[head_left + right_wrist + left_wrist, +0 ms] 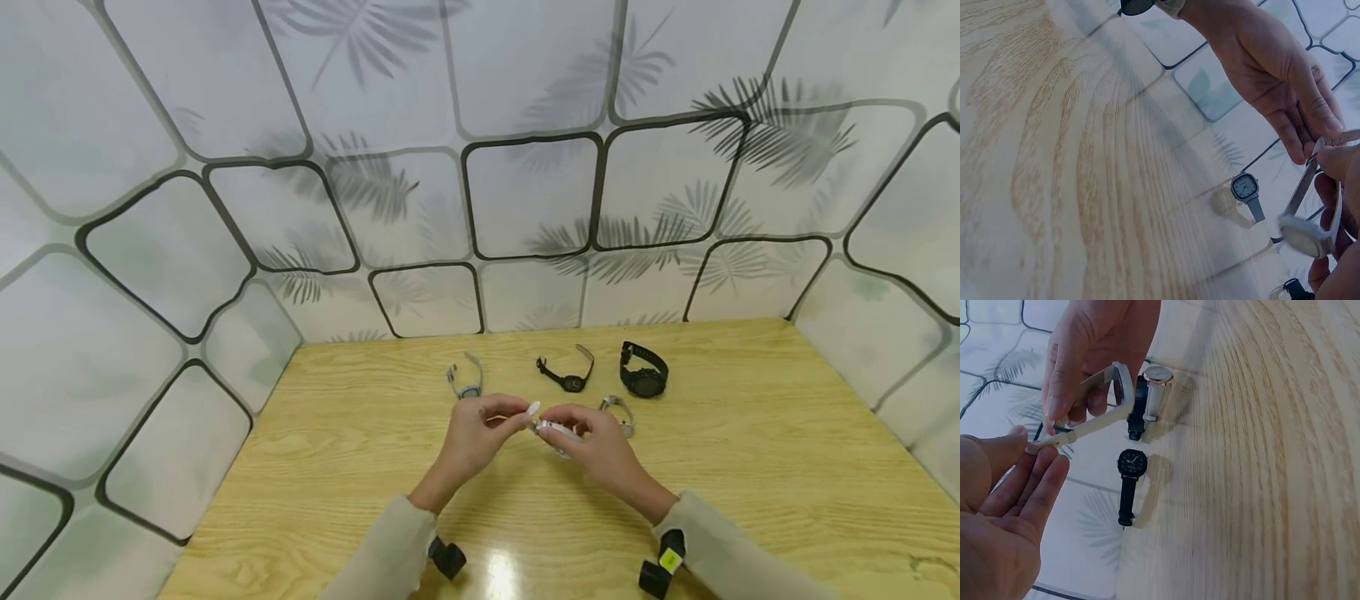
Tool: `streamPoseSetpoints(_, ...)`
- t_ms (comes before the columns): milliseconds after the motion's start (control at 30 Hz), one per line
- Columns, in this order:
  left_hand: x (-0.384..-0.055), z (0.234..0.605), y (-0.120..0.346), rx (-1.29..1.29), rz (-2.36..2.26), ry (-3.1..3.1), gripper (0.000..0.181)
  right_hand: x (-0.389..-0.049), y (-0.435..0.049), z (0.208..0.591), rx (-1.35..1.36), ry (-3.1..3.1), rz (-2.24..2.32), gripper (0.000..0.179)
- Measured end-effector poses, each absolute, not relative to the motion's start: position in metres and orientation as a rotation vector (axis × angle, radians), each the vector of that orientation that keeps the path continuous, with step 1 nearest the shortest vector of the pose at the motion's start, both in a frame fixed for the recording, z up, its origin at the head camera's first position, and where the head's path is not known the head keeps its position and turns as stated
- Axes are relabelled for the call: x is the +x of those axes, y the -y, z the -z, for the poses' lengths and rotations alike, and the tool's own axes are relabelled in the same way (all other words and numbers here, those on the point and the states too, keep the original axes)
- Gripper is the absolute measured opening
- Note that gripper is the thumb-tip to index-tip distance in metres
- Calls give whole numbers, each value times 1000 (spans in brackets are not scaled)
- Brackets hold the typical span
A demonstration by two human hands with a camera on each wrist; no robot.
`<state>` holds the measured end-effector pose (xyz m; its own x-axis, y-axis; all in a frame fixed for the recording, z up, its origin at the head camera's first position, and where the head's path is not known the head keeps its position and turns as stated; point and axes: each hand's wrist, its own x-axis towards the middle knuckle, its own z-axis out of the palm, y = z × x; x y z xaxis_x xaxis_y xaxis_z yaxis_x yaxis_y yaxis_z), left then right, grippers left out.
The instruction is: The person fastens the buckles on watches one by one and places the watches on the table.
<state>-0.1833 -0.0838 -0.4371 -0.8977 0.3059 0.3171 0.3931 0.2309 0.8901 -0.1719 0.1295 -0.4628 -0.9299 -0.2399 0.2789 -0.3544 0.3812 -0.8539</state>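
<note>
A white wristwatch point(562, 433) is held above the table between both hands, its strap bent into a loop. My left hand point(474, 435) pinches the strap's free end point(1047, 444) between thumb and fingers. From the other side, my right hand point(600, 448) grips the strap close to the buckle, thumb on top. In the right wrist view the watch case point(1307, 237) hangs low on the loop, somewhat blurred. The fingers partly cover the buckle, so how the strap sits in it cannot be made out.
On the wooden table point(337, 467) lie a grey watch point(470, 392) beyond the left hand, a small black watch point(573, 383) at centre back, and a large black watch point(647, 383) to its right. A light-strapped watch point(627, 428) is partly behind the right hand. Patterned cloth point(532, 200) hangs behind.
</note>
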Motion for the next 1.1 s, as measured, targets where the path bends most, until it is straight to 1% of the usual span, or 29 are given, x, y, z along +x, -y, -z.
streamPoseSetpoints(167,-184,438,80,-720,1745,2397,15,-172,-129,461,537,2514,-1604,19)
streamPoseSetpoints(533,-183,436,82,-702,1781,2392,16,-172,-131,462,538,2522,-1628,22)
streamPoseSetpoints(1100,-184,428,86,-814,1712,2456,10,-172,-129,461,518,2505,-1609,19)
